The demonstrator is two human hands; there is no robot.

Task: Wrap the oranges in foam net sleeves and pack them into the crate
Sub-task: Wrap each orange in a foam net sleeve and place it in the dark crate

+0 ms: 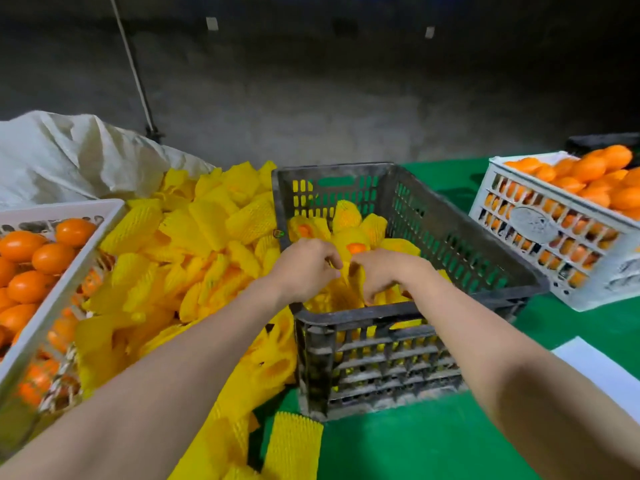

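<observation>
A dark grey plastic crate (467,244) stands in the middle of the green table and holds several oranges wrapped in yellow foam net sleeves (349,216). My left hand (304,268) and my right hand (384,271) reach over the crate's near rim, close together, both with fingers curled on one yellow sleeved orange (349,275) held just above the packed ones. The fruit inside that sleeve is hidden by my fingers. A big heap of loose yellow sleeves (194,244) lies left of the crate.
A white crate of bare oranges (34,265) sits at the left edge, another white crate of oranges (561,216) at the far right. A white sack (76,154) lies behind the sleeves. A white sheet (602,368) lies on the green table (433,445) at right.
</observation>
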